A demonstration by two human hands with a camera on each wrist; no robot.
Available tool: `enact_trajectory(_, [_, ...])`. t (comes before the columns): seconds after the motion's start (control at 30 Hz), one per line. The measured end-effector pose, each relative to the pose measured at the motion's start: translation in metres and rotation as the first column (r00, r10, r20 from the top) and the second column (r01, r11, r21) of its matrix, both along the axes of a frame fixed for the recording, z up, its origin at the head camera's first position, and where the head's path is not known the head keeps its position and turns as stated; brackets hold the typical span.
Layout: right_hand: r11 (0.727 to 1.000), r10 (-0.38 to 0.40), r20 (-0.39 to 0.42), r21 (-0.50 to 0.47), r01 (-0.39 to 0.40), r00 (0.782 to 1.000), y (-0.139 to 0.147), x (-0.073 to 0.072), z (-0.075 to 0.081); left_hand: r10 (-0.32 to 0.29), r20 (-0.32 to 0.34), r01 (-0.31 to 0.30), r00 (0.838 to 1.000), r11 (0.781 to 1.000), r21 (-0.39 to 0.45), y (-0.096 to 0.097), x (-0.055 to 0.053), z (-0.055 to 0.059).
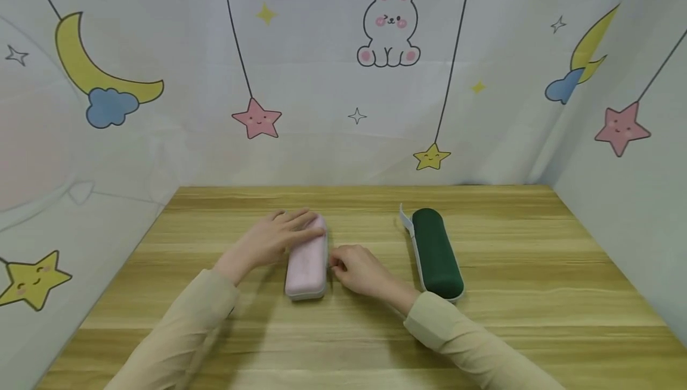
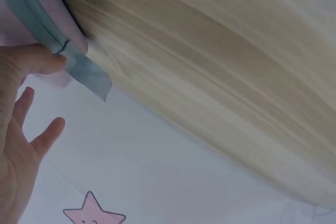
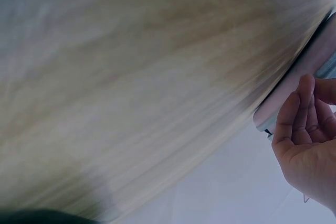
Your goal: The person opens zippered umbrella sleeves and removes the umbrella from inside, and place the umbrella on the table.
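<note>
A pink zippered case (image 1: 307,265) lies lengthwise on the table, left of the middle. Across its far half rests my left hand (image 1: 279,236), with straight, spread fingers. In the left wrist view, one digit of that hand touches the grey zipper tape (image 2: 34,17) close to its loose end tab (image 2: 94,80). Beside the case's right side is my right hand (image 1: 356,268); its thumb and index fingertips pinch together at the zipper line. The pull between them is mostly hidden. In the right wrist view, the other fingers curl alongside the index finger.
A dark green case (image 1: 437,253) with a pale edge and a pale end tab (image 1: 406,221) lies to the right of my right hand. The wooden table (image 1: 515,241) ends at a printed fabric backdrop (image 1: 322,80), with fabric at both sides too.
</note>
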State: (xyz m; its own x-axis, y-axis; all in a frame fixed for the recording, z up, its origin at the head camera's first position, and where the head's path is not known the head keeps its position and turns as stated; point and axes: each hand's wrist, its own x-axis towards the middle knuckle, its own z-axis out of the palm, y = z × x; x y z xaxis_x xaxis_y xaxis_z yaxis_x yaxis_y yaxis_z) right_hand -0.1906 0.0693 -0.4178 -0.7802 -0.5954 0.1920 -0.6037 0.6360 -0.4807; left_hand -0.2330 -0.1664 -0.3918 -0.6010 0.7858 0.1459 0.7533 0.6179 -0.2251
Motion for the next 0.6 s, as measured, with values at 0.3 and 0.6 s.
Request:
enact_trajectory(0.3, [1.000,0.006,0.010,0.002,-0.006,1.000,-0.0008,0.0006,-0.0015,-0.011,-0.015,0.009,1.000,0.994,-0.109,0.0089,-0.0050,0.0000])
enact_trajectory(0.6, [1.000,0.013,-0.035,-0.004,-0.014,0.999,0.0012,0.0013,-0.0009,-0.003,0.000,0.003,1.000,0.994,-0.109,0.0116,-0.0071,-0.0018])
